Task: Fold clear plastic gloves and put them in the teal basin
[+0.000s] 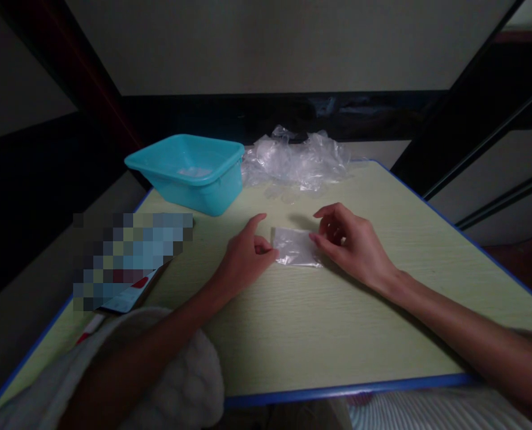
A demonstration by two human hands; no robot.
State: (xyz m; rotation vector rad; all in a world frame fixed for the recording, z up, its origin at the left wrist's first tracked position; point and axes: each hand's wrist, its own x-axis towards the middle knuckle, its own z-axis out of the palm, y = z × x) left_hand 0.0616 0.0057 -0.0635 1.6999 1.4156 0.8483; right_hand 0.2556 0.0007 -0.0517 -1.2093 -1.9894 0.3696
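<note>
A small, flat, clear plastic bag lies on the table between my two hands. My left hand is on its left side, index finger raised and thumb tip at the bag's left edge. Whether the thumb presses on it, I cannot tell. On the other side my right hand curves with thumb and fingers apart, its thumb over the bag's right end. Neither hand grips anything that shows. Beyond them, at the back of the table, is a heap of crumpled clear plastic.
A turquoise plastic basin with something whitish inside stands at the back left. A device with a blurred-out screen leans or lies at the left edge. The pale wood-grain table has a blue rim, with a wall panel behind.
</note>
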